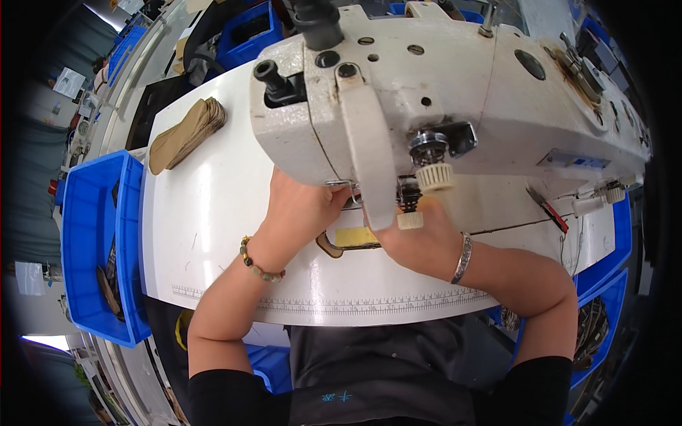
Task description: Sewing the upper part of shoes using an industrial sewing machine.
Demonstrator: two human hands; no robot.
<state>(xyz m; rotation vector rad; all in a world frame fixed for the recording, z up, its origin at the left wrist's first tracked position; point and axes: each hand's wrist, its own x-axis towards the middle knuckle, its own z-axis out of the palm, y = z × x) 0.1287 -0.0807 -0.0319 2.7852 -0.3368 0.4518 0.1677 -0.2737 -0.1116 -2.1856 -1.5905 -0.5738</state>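
Note:
Under the head of a white sewing machine (398, 92), my two hands meet close to the needle area. My left hand (298, 209) curls with its fingertips by the presser foot, and the machine partly covers them. Opposite it, my right hand (419, 241) is bent inward, its fingers mostly hidden behind the machine's lever and tension knobs. Between the hands, on the table, lies a small flat piece with a yellow patch (355, 236) and a dark, tan-edged border. What exactly the fingertips pinch is hidden.
A stack of tan, sole-shaped pieces (188, 135) lies at the far left of the white table (213, 241). Red-handled thread snips (550, 211) rest at the right. A blue bin (99, 241) stands beyond the left edge; a printed ruler (369, 307) follows the near edge.

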